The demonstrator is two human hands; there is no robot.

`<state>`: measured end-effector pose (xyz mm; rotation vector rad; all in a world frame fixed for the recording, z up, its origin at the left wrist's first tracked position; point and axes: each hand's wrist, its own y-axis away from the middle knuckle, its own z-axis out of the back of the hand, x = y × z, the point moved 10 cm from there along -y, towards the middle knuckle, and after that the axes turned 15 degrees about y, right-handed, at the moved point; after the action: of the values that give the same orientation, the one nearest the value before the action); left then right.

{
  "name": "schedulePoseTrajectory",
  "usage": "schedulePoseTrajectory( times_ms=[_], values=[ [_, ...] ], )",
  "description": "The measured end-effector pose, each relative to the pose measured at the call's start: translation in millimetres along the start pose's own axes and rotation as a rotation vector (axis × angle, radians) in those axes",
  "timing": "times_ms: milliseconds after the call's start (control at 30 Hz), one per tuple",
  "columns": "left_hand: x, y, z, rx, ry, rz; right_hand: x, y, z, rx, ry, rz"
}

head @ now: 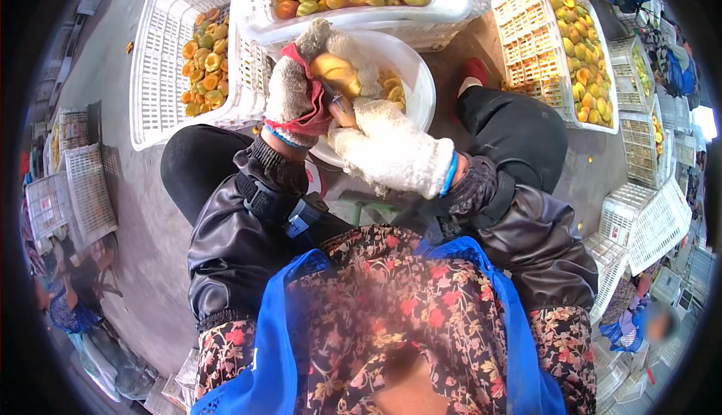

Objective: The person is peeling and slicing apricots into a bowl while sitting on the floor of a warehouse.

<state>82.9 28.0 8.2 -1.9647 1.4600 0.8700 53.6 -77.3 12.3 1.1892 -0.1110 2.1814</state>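
Note:
A yellow stone fruit (pixel 337 74) sits in my left hand (pixel 293 90), whose knitted glove is soiled and has a red cloth strip wrapped around it. My right hand (pixel 395 147), in a white knitted glove, grips the brown handle of a small hand tool (pixel 342 112). The tool's metal end lies close against the fruit; its tip is hidden. Both hands are together above a round white tub (pixel 424 90). Inside the tub are yellow fruit pieces (pixel 393 89), partly covered by the right glove.
A white plastic crate (pixel 350 23) of halved fruit stands just beyond the tub. Other fruit crates stand at left (pixel 169 71) and right (pixel 530 48). My bent knees flank the tub. Stacked crates (pixel 657 229) and a person (pixel 626 319) are at the far right.

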Motion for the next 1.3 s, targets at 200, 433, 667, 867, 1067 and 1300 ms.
schedulePoseTrajectory(
  times_ms=[200,433,667,867,1067,1300],
  values=[
    [67.3,-1.0,43.4,-0.295,0.604,0.367,28.8,11.1,11.3,-0.472,0.579,0.345],
    [56.2,-6.2,37.8,-0.066,0.906,0.38,16.4,0.6,14.6,-0.524,0.942,0.258],
    [-27.9,-24.1,76.8,-0.214,0.458,0.013,19.7,16.0,34.9,-0.551,0.456,0.296],
    [-168.7,-19.8,84.7,-0.498,-1.697,-0.714,-88.1,-2.1,3.6,-0.11,0.869,-0.129],
    [-113.8,-42.8,4.6,-0.333,-1.35,-0.597,-69.3,14.8,20.5,-0.19,0.988,-0.076],
    [-38.8,-143.7,-32.7,0.002,-1.315,0.006,-110.0,23.3,24.4,0.132,0.92,-0.376]
  ],
)
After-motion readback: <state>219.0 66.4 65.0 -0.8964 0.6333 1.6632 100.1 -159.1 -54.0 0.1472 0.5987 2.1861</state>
